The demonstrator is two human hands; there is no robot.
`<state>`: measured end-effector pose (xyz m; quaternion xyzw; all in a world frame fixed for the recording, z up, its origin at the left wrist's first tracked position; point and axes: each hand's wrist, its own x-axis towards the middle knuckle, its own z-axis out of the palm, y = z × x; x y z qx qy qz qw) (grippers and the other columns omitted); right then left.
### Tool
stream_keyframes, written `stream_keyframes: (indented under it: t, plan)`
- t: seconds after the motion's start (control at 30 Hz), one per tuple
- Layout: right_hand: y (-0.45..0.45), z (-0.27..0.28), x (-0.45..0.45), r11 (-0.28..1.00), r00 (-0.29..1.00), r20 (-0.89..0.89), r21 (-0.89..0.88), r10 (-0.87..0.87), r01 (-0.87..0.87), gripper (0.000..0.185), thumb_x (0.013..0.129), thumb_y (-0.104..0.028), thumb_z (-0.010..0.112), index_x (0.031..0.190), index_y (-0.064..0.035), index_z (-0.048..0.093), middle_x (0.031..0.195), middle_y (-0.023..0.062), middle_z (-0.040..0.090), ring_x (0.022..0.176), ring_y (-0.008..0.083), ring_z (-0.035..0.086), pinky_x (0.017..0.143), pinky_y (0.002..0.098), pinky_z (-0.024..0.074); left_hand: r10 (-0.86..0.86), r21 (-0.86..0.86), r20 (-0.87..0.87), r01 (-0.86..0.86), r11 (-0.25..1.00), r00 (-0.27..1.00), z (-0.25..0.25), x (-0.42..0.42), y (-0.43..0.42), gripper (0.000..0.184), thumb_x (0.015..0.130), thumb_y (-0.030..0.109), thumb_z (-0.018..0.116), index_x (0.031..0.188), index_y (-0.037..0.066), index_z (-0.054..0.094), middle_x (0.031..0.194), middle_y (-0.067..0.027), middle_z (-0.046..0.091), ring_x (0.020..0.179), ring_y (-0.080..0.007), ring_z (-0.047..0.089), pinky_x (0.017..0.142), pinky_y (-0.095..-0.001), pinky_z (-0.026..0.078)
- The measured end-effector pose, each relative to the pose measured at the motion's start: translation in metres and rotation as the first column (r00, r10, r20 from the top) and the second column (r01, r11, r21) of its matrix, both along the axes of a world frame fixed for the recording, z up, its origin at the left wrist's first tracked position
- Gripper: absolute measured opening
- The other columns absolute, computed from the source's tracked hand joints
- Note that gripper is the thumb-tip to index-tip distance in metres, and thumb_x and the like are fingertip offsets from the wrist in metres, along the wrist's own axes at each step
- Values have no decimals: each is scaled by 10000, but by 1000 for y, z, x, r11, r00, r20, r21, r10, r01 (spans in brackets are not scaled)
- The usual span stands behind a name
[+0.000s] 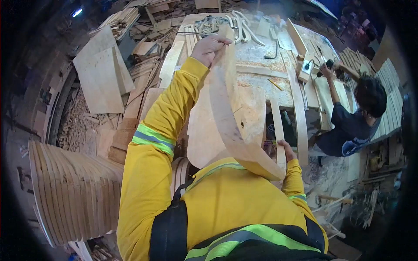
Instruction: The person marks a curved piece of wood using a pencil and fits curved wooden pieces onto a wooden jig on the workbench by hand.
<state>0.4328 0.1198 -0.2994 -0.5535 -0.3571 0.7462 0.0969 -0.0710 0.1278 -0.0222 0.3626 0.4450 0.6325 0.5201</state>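
A long curved wooden piece (224, 113) runs from the upper middle down across my yellow jacket. Its upper end is in my left hand (210, 48), the fingers closed round the edge. My right hand (286, 150) is low at the right, closed on a narrow straight wooden strip (277, 124) beside the lower end of the curved piece. Part of the right hand is hidden behind the wood. Under and behind the curved piece lies a broad, round-cornered wooden panel (254, 106) with a small dark hole.
A dusty workbench (257, 54) holds curved parts (246, 28), a yellow pencil (275, 84) and a socket box (306, 69). At the right a co-worker (355, 117) holds a dark tool (329, 65). Stacked slats (74, 187) stand at the left, near wood scraps (78, 124).
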Motion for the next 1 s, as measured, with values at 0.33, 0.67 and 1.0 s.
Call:
stream_keyframes:
  t: [0.33, 0.67, 1.0]
  plan:
    - [7, -30, 7, 1000, 999, -48, -20, 19, -20, 354, 757, -459, 620, 827, -113, 607, 665, 32, 582, 498, 185, 540, 487, 317, 476, 10, 97, -248, 15, 995, 969, -17, -6, 47, 212, 808, -41, 559, 994, -21, 660, 980, -122, 678, 916, -201, 626, 867, -276, 476]
    - [-11, -17, 11, 969, 984, -143, -235, -111, 75, 364, 757, -430, 651, 923, -107, 631, 804, 76, 622, 619, 218, 576, 563, 355, 479, 258, 140, -767, -239, 961, 588, 18, 51, -42, 335, 930, 199, 513, 1146, -29, 627, 1024, -152, 675, 973, -286, 654, 842, -329, 528]
    - [-9, -13, 12, 997, 995, -73, -20, -75, 73, 373, 751, -420, 658, 945, -102, 640, 795, 75, 626, 614, 207, 579, 568, 340, 479, 340, 314, -449, -210, 926, 827, 45, 130, -138, 513, 877, 169, 514, 1323, -69, 424, 1362, -239, 459, 1210, -304, 515, 956, -485, 489]
